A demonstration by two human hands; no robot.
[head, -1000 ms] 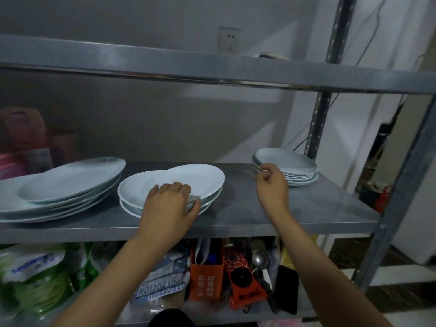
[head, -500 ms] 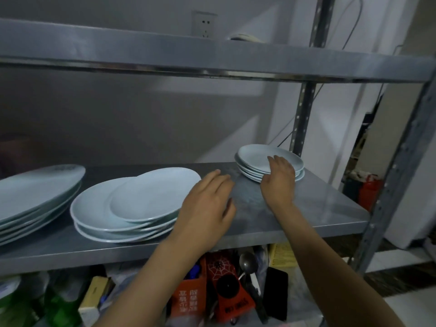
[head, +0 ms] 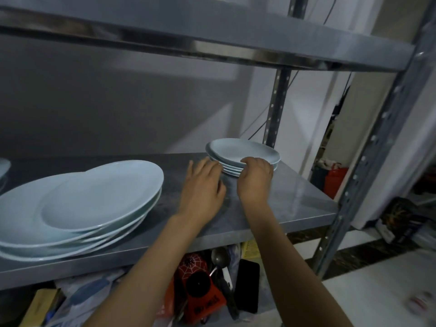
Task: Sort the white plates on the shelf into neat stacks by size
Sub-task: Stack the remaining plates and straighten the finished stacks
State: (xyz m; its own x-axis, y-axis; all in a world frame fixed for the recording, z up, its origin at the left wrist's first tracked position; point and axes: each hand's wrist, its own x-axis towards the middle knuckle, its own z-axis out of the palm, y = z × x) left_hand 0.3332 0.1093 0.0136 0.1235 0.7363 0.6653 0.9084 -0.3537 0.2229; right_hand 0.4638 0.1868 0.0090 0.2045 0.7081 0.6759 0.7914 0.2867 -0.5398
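A small stack of white plates stands at the back right of the grey metal shelf. My right hand grips the front rim of this stack, fingers curled over the top plate's edge. My left hand lies just left of the stack, its straight fingertips touching the stack's left side. A medium stack of white plates sits at the left, its top plate shifted right and tilted. The edge of a larger plate shows at the far left.
An upper shelf hangs close above. Metal uprights stand behind and to the right of the small stack. Below the shelf lie an orange bag, a spoon, a black phone and packets.
My left hand left the medium stack and moved right to the small stack's side. My right hand's fingers curled over the small stack's rim. The view swung to the right.
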